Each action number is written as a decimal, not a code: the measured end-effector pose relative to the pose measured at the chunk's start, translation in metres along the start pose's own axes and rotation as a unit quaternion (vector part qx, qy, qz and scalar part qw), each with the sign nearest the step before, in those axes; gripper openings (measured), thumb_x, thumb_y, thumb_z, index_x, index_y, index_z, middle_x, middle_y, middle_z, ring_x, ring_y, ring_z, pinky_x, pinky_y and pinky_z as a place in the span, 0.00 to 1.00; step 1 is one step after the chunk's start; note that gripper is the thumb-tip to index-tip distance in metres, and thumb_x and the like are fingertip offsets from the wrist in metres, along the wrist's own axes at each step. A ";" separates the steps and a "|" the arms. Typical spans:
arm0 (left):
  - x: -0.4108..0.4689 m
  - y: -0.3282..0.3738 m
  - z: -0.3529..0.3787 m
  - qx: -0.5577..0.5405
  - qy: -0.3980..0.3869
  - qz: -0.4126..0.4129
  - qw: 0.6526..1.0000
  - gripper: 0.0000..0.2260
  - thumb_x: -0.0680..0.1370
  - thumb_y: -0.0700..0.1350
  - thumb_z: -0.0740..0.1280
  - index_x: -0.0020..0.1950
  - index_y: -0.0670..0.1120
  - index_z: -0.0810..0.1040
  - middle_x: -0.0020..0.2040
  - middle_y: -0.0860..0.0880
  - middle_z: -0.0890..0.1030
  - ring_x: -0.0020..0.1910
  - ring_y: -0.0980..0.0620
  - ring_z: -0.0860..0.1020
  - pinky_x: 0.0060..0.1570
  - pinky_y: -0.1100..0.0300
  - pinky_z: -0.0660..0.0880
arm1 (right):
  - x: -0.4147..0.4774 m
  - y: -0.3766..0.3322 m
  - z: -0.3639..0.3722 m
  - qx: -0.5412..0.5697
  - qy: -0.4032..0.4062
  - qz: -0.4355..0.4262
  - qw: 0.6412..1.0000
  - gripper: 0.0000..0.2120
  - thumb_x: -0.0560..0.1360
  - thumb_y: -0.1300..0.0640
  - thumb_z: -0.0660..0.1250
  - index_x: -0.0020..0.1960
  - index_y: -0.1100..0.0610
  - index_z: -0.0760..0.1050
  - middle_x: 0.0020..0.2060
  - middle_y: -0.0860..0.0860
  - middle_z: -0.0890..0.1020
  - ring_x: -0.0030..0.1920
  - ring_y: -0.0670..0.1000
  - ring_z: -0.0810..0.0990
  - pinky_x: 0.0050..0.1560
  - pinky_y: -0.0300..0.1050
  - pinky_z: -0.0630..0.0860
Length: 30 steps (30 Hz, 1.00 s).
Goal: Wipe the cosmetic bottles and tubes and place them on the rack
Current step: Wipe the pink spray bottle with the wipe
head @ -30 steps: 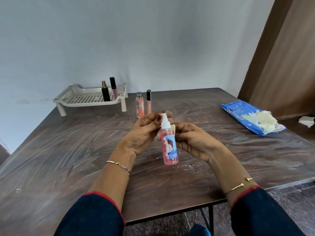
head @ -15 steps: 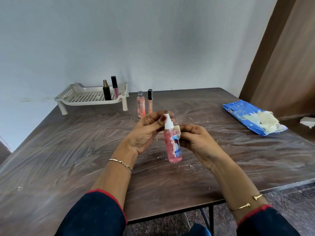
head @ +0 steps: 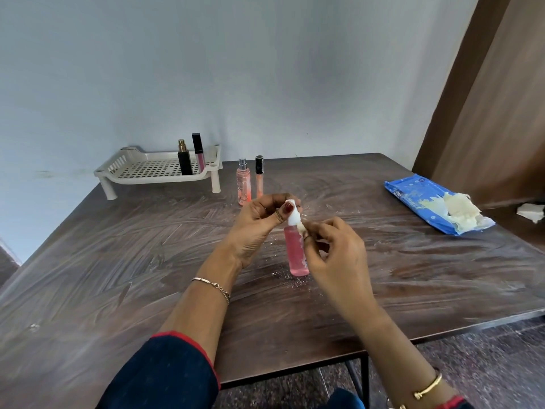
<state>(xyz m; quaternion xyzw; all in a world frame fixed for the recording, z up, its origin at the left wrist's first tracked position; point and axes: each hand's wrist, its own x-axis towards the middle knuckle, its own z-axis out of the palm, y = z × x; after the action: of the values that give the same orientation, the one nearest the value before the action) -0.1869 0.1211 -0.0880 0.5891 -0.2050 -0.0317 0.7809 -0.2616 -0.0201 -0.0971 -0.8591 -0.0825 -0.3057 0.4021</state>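
Observation:
A pink spray bottle (head: 295,252) with a white pump top is held upright just above the middle of the table. My left hand (head: 259,224) pinches its white top. My right hand (head: 333,249) presses a small cream wipe (head: 301,228) against the bottle's neck and hides its label. At the back left stands a cream rack (head: 147,169) holding a black bottle (head: 184,159) and a pink lip gloss tube (head: 199,152). Beside the rack, on the table, stand a peach spray bottle (head: 243,183) and an orange gloss tube (head: 259,177).
A blue pack of wipes (head: 418,199) lies at the right with crumpled cream wipes (head: 457,212) on it. The dark wooden table (head: 118,255) shows smear marks and white specks under the bottle. A wall runs behind, a brown door at the right.
The pink bottle has been turned so its label faces away under my right hand. My right hand has moved up and round to the neck with the wipe.

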 end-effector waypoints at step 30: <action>0.003 -0.001 0.000 0.029 -0.005 -0.013 0.999 0.09 0.70 0.43 0.69 0.49 0.46 0.81 0.45 0.53 0.85 0.48 0.57 0.81 0.46 0.66 0.77 | -0.030 0.004 0.001 -0.242 -0.082 -0.152 0.955 0.08 0.71 0.64 0.72 0.48 0.54 0.80 0.41 0.49 0.73 0.36 0.50 0.73 0.26 0.40 0.67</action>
<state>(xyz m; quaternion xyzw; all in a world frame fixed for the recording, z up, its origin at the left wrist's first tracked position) -0.1840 0.1203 -0.0887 0.6142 -0.2018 -0.0390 0.7620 -0.2838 -0.0192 -0.1177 -0.9302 -0.1679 -0.3026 0.1226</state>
